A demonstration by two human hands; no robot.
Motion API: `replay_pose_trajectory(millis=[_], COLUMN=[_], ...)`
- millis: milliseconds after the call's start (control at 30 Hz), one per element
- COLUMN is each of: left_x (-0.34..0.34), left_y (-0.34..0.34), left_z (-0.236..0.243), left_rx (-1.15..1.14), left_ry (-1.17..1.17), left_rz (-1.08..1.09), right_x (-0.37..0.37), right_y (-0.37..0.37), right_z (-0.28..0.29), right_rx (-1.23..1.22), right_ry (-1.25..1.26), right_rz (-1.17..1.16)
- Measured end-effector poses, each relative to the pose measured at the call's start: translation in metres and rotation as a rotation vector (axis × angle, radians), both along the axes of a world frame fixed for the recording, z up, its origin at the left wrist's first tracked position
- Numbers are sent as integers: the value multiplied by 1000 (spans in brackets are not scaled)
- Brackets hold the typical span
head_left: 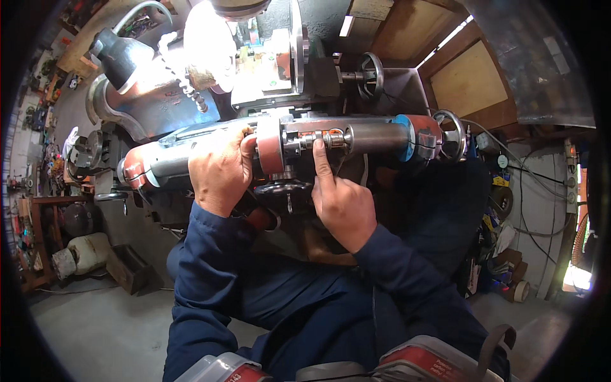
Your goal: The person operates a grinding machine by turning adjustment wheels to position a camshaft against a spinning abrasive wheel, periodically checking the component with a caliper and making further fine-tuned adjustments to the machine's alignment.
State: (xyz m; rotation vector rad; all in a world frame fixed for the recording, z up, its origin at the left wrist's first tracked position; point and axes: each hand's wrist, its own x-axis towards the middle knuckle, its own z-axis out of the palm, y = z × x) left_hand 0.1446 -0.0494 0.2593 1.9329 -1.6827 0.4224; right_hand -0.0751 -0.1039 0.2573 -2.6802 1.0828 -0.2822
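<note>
At the far left, a pale plastic jug (88, 250) stood on the floor beside a dark open box (129, 268), under a cluttered wooden shelf (39, 204). Above them a black work lamp (121, 54) threw bright light over the machine's grey body (149, 108).

Across the middle ran a long steel cylinder assembly (375, 137), lying level in front of the person, with a reddish cap (135, 170) at its left end. The left hand (221, 169) was closed over the cylinder just left of a red flange (270, 145), its fingers curled round the barrel in a firm grip. Right of the flange, a small orange and silver coupling (326, 137) sat in the narrow section. The right hand (340, 200) lay just below it, its forefinger stretched up to touch the coupling and the other fingers folded into the palm, holding nothing. A black handwheel (282, 188) showed between the two hands.

Further right, a blue band (403, 137) and a red collar (425, 134) ringed the cylinder's end, next to a grey handwheel (450, 135). At the far right, a yellow label (500, 181) hung on the wall clutter, and a roll of pale tape (520, 290) lay near cardboard boxes (506, 260) on the floor.
</note>
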Motion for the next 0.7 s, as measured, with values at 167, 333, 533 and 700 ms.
replay_pose_trajectory(millis=[167,333,533,700], left_x=[-2,-6,-7,-10], left_y=[1,5,8,15], left_z=[-2,-4,-7,-9], left_rx=[51,11,-87,-10], left_ry=[21,61,110,142], left_rz=[25,27,-26,-11], right_x=[0,-1,-2,0], right_y=[0,1,2,1], right_z=[-3,-8,-18,-23], right_rx=[-133,-88,-10,-147], right_ry=[-197,-108,-57,-272], right_rz=[-11,21,9,-7])
